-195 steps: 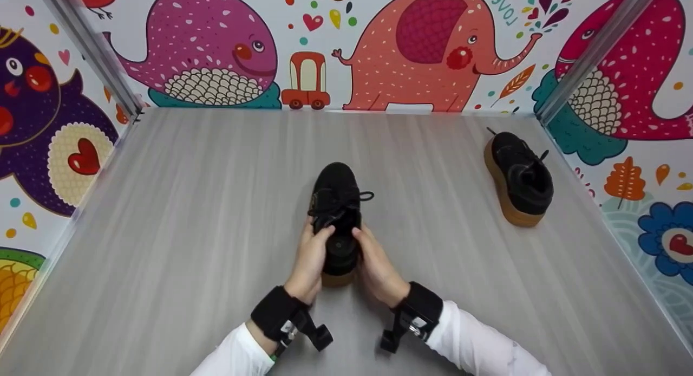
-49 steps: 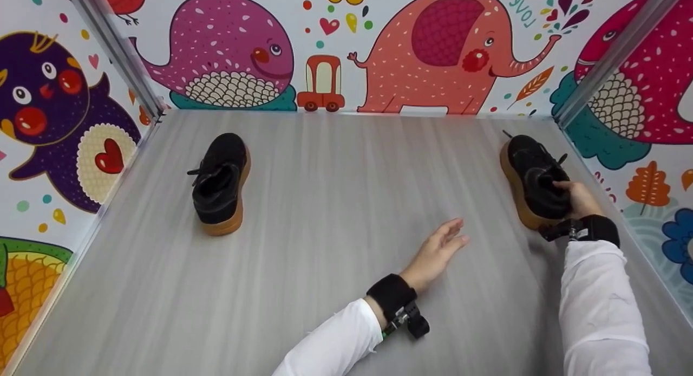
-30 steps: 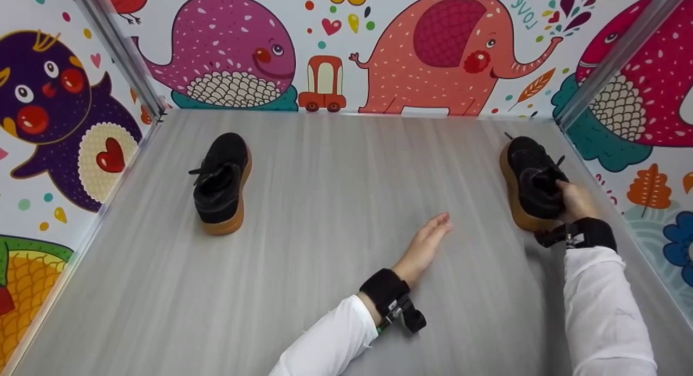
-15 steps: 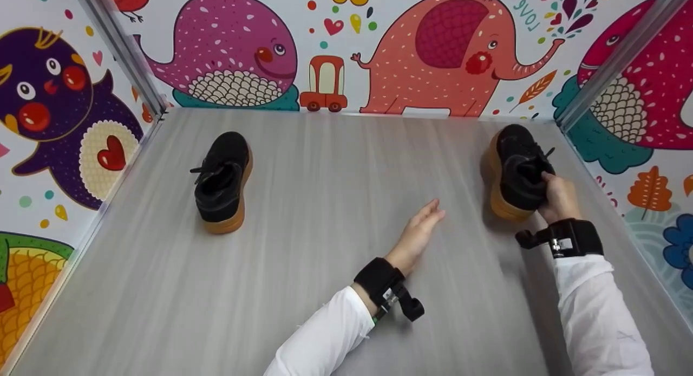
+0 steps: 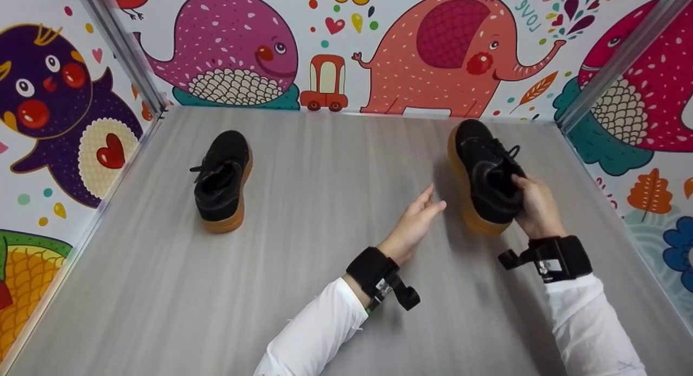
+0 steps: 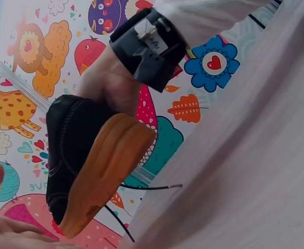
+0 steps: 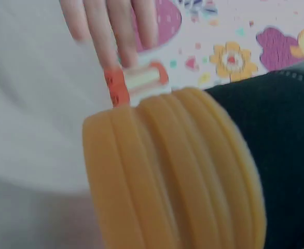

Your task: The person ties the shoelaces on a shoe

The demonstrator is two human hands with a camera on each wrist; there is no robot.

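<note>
My right hand (image 5: 540, 209) grips the right side of a black lace-up shoe (image 5: 490, 183) with a tan sole, thumb inside its opening. In the left wrist view this shoe (image 6: 69, 140) is tilted and held off the table, its laces dangling. Its ridged sole (image 7: 173, 171) fills much of the right wrist view. My left hand (image 5: 410, 228) hovers left of that shoe, fingers extended, touching nothing. A matching black shoe (image 5: 221, 181) stands by itself at the far left, toe pointing away, its lace end sticking out to the left.
The grey wood-grain table (image 5: 325, 246) is bounded by printed panels with cartoon animals at the back (image 5: 346, 45), left and right. Metal posts (image 5: 116, 51) stand at the back corners. Bare tabletop lies between the two shoes.
Earlier, both hands held one shoe mid-table; it now stands far left. More recently, my right hand has lifted the other shoe and brought it leftward. My left hand has moved slightly forward.
</note>
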